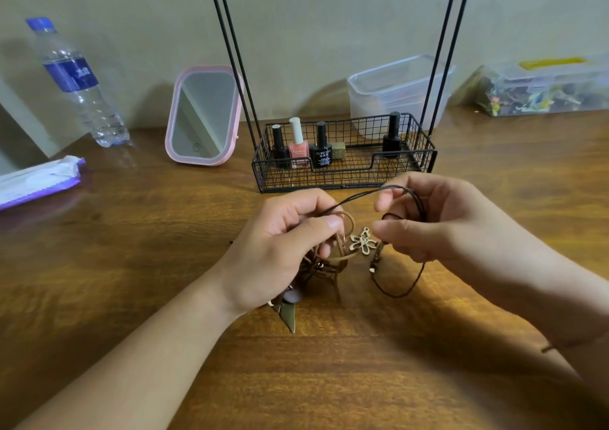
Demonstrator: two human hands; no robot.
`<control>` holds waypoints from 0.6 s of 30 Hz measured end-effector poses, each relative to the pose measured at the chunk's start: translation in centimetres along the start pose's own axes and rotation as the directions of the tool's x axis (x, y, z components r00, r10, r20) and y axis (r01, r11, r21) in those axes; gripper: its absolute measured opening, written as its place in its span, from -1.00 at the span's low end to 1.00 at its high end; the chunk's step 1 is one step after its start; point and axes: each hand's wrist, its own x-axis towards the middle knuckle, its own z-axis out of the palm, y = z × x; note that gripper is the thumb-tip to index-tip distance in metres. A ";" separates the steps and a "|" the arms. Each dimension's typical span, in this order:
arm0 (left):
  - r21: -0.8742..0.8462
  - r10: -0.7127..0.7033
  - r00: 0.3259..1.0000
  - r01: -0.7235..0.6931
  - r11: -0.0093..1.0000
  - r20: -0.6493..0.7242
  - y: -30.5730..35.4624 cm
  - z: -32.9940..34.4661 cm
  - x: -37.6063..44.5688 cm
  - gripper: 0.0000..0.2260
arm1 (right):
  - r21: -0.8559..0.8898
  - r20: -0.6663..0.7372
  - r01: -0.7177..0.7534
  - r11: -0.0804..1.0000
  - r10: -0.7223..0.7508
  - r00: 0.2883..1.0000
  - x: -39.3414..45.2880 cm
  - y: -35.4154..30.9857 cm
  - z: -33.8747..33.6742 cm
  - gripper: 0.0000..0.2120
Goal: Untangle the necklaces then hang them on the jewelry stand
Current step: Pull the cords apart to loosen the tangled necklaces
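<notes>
1. My left hand (280, 248): closed around a bunch of tan cords (339, 248) and the knotted mass below them, held just above the table (131, 264)
2. My right hand (425, 218): thumb and forefinger pinched narrow on a thin dark cord (362, 195), which spans across to the left hand; a loop of it hangs under the right palm
3. Flower pendant (362, 242): dangling between the two hands, free of the table
4. Leaf-shaped charm (289, 314) and a pale bead: trailing beneath my left wrist, lying on or near the wood
5. Jewelry stand (342, 156): just behind my hands, wire basket holding nail polish bottles (298, 144); its upper bars are cut off at the top edge, so I cannot tell whether anything hangs there
6. Status, as I judge it: untangling under way, cords not yet separated; hanging not started, all of it left to do
</notes>
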 end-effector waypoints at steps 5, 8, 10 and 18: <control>0.100 0.016 1.000 -0.018 0.995 0.020 -0.1 -0.4 -0.2 -0.82 | -0.086 -0.079 0.101 0.991 -0.108 0.991 -0.1 -0.9 -0.9 -0.81; 0.137 0.003 1.000 -0.007 0.990 0.023 0.1 -0.9 -0.2 -0.89 | -0.081 -0.157 0.156 0.984 -0.167 0.973 0.1 -1.7 -2.6 -0.66; 0.125 -0.048 0.997 0.040 0.991 0.063 0.1 -1.4 -0.1 -0.87 | -0.004 -0.173 0.178 0.984 -0.176 0.969 0.1 -2.0 -3.7 -0.65; 0.243 -0.124 0.983 0.089 0.966 0.133 -0.1 -2.4 0.0 -0.73 | 0.059 -0.374 0.142 0.988 -0.111 0.921 0.6 -1.4 -4.7 -0.77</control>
